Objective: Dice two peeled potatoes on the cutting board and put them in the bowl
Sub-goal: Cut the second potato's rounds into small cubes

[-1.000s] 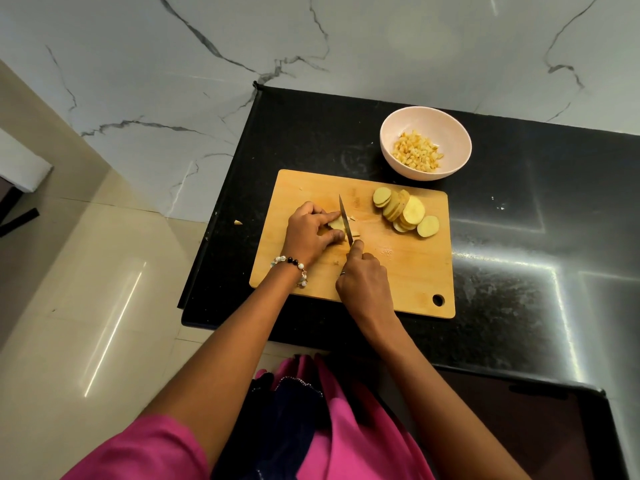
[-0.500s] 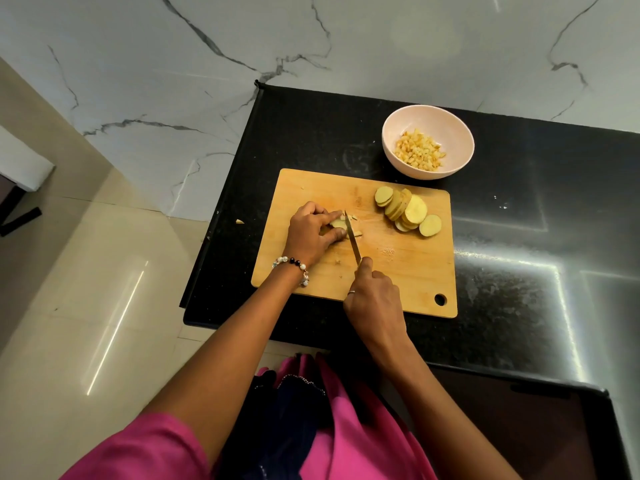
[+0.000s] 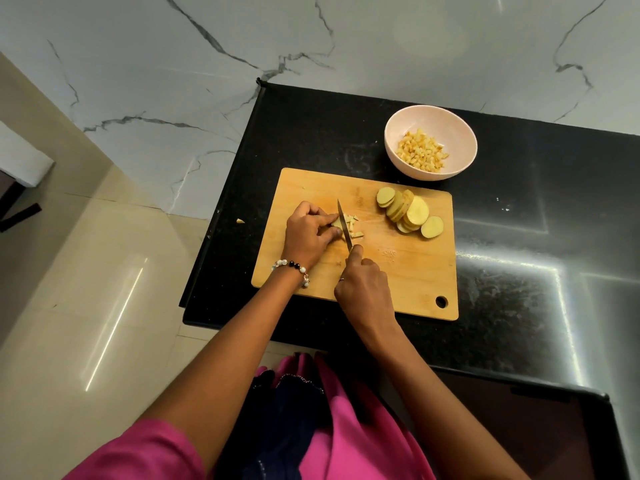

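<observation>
Bowl (image 3: 462,140) of diced potato (image 3: 420,151)

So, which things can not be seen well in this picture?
Head view only:
- Knife handle: hidden inside the right hand.
- Potato piece being cut: mostly covered by the left hand fingers.
- Lower slices in the stack of potato slices: covered by upper slices, so uncountable.
- Scrap off the cutting board: too small to identify.
</observation>
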The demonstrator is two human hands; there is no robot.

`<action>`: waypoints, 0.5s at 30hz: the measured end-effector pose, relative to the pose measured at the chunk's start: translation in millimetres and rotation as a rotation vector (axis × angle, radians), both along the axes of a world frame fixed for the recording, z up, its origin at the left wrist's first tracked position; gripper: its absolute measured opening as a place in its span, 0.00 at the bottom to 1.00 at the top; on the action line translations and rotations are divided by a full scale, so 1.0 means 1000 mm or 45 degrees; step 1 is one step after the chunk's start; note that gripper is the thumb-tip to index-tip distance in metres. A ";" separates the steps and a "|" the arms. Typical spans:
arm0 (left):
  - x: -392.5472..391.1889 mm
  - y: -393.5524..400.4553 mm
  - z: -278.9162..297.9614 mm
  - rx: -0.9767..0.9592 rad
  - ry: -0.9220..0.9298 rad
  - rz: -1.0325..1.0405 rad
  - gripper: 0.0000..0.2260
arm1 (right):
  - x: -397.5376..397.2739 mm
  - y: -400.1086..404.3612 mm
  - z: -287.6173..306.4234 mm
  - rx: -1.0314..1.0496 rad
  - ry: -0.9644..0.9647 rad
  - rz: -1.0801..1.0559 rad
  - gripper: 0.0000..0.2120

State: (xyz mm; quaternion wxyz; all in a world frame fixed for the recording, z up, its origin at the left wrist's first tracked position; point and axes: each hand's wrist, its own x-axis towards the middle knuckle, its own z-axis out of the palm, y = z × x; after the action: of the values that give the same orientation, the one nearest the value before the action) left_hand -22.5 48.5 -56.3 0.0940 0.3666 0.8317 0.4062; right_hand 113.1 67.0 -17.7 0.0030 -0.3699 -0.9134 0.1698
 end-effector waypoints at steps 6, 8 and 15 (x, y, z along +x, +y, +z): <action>0.002 0.001 -0.004 0.028 0.013 0.012 0.16 | -0.006 -0.003 -0.005 0.096 0.005 0.049 0.24; 0.003 0.000 -0.005 0.037 0.043 0.016 0.16 | 0.005 -0.011 -0.009 0.094 -0.040 0.073 0.24; 0.005 -0.002 -0.005 0.040 0.058 0.020 0.16 | 0.021 -0.009 -0.004 -0.036 -0.030 0.023 0.26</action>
State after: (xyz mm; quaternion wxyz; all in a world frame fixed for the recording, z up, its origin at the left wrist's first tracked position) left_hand -17.6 46.5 -61.1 0.0661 0.3708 0.8300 0.4113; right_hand 134.4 57.6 -22.0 -0.0143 -0.3636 -0.9142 0.1783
